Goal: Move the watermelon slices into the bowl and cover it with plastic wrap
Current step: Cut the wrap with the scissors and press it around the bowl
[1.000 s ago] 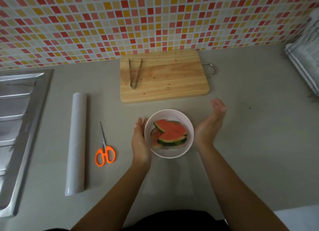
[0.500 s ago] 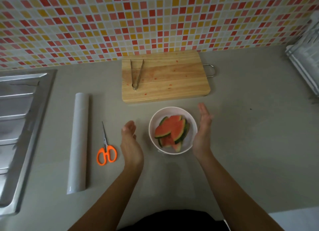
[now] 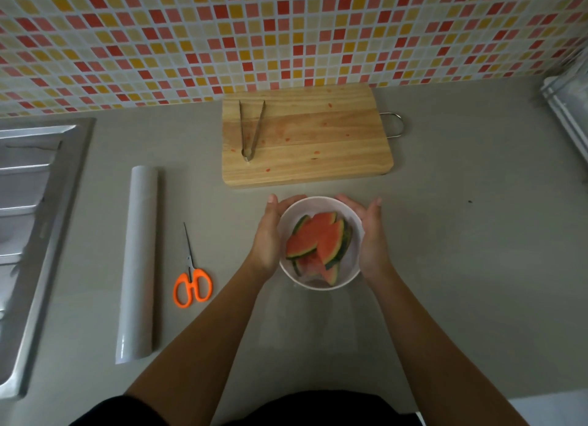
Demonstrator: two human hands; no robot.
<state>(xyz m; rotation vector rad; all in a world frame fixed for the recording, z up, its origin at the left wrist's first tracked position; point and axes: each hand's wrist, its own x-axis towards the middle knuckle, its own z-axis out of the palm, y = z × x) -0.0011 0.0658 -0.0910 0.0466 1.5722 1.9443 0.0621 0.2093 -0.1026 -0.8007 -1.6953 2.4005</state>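
Both hands cup a white bowl [image 3: 321, 284] on the grey counter [image 3: 461, 250], left hand [image 3: 266, 239] and right hand [image 3: 373, 239] curled against its sides; red, green-rinded watermelon slices [image 3: 318, 241] (overlapping) fill it.

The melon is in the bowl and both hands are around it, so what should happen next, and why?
Probably let go with the left hand and reach for the plastic wrap roll. The watermelon slices already fill the bowl, and I can see no wrap over it.
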